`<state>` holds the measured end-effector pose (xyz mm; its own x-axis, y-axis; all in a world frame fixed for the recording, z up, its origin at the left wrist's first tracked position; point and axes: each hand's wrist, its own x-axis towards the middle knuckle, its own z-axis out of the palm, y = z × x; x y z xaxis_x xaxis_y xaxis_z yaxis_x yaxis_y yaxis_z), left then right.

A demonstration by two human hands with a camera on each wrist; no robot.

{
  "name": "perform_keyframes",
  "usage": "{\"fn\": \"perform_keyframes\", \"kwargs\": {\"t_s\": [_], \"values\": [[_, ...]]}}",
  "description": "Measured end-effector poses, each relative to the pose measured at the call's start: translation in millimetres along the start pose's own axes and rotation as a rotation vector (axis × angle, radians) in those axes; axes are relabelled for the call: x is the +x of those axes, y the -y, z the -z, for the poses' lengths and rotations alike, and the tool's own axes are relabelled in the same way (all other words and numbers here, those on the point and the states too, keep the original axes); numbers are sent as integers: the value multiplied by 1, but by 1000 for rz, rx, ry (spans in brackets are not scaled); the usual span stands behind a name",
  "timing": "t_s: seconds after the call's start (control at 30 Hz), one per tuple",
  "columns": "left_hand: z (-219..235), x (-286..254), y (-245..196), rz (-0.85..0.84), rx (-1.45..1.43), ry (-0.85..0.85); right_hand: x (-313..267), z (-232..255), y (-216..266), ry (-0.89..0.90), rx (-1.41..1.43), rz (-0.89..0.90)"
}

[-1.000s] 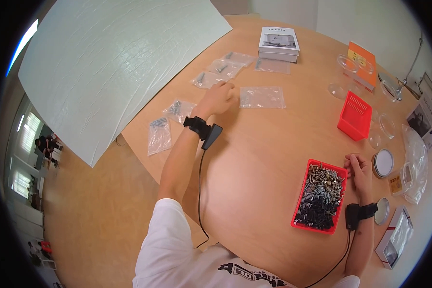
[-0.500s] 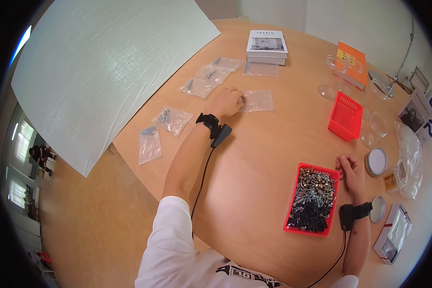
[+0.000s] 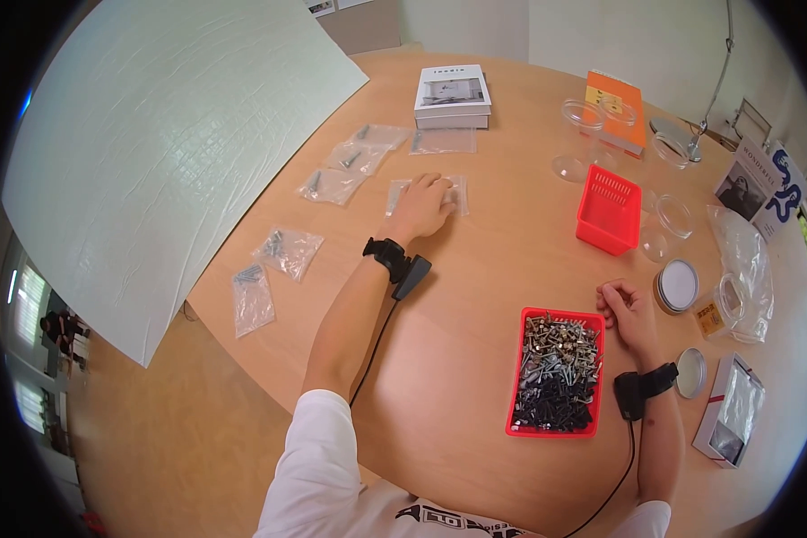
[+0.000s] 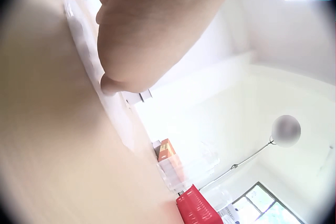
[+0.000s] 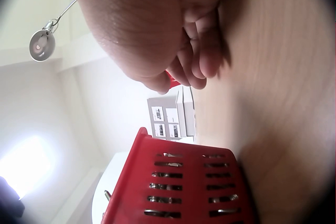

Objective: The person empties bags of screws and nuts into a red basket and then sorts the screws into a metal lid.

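Note:
In the head view my left hand point(image 3: 424, 208) reaches across the table and rests over a clear plastic bag point(image 3: 460, 199), covering its middle. The left wrist view shows fingertips right at the bag's point(image 4: 116, 116) surface. Beside a red basket point(image 3: 514, 408) of mixed screws and fasteners point(image 3: 560, 368), my right hand point(image 3: 632, 316) rests on the tabletop. Its fingers are loosely curled with nothing between them, as the right wrist view also shows, where the slotted basket wall point(image 5: 191, 182) stands close by.
Bags with screws point(image 3: 332, 186) lie along the left, near a large white board point(image 3: 179, 143). Books point(image 3: 453, 99) and a flat bag point(image 3: 444, 142) are at the back. At right are another red basket point(image 3: 608, 211), clear round containers point(image 3: 583, 114), a tin point(image 3: 679, 285) and a box point(image 3: 731, 412).
The left hand has moved right from beside the screw bags onto the clear bag. The right hand stays by the basket. The head view has swung to the right.

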<state>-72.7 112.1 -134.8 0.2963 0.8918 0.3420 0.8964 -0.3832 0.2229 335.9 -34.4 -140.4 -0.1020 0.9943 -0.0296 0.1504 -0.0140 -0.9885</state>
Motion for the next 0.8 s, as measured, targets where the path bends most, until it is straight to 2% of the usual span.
{"fn": "perform_keyframes", "kwargs": {"t_s": [0.17, 0.27, 0.37, 0.47, 0.57, 0.67, 0.77, 0.8], "values": [[-15, 19, -30, -43, -36, -18, 0, 0, 1, 1, -10, -17], [-18, 33, -38, -15, -10, 113, -1, -2, 3, -8, -8, -42], [-22, 32, -57, -70, 18, 10, -4, 1, 5, -9, 16, -41], [-35, 39, -81, -194, -166, -72, -3, -2, 8, 1, 34, -32], [-23, 43, -124, -256, -499, 60, -2, -1, 9, -1, 50, -57], [-7, 30, -158, -84, -811, 336, -3, -2, 8, 13, 62, -48], [10, 15, -164, -70, -937, 766, -2, -1, 7, 26, 70, -37], [16, 9, -166, -70, -954, 817, -3, -1, 6, 30, 75, -37]]}}
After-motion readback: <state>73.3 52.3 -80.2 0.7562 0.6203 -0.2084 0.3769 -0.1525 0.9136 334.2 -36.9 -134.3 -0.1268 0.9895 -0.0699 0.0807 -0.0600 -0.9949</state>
